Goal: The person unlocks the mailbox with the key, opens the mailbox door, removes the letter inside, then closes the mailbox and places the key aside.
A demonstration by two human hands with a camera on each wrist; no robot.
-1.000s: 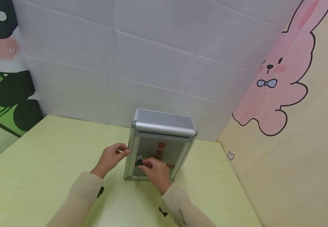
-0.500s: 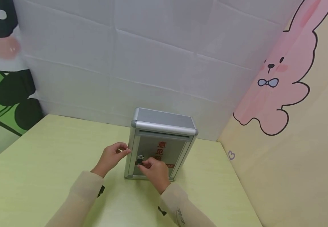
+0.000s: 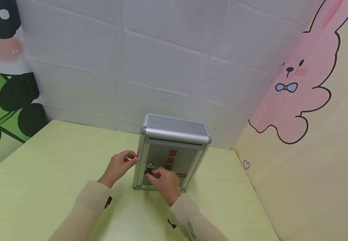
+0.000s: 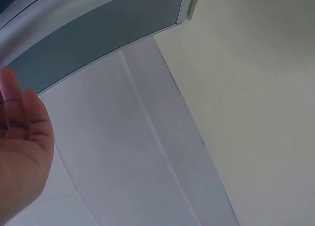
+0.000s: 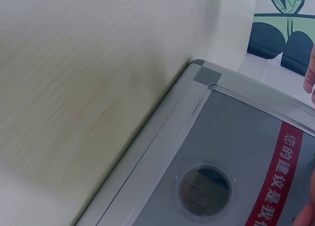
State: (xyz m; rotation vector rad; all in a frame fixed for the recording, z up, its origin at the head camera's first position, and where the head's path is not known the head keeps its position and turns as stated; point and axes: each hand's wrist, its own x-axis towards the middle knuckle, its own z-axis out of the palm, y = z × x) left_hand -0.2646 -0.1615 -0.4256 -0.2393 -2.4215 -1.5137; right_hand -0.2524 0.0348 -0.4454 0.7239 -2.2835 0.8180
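A grey metal suggestion box (image 3: pixel 172 147) with silver edges and red lettering stands upright on the table. A small silver lock (image 3: pixel 150 165) sits on its front, toward the left side. My right hand (image 3: pixel 166 183) pinches a black-headed key (image 3: pixel 149 171) at the lock; the fingertips partly cover it. My left hand (image 3: pixel 118 167) is at the box's left edge, fingers loosely bent and thumb tip near or against the frame. In the right wrist view, a round window (image 5: pixel 204 191) and a red printed strip (image 5: pixel 276 186) show on the box's front.
The pale yellow-green table (image 3: pixel 56 160) extends around the box. Close behind it rises a creased white wall covering (image 3: pixel 174 67). A side wall with a pink rabbit picture (image 3: pixel 306 73) stands right, and a panda picture (image 3: pixel 17 97) is at left.
The view has shifted slightly. Both hands keep nearly the same places at the box, and the black key head by the lock has shifted only a little.
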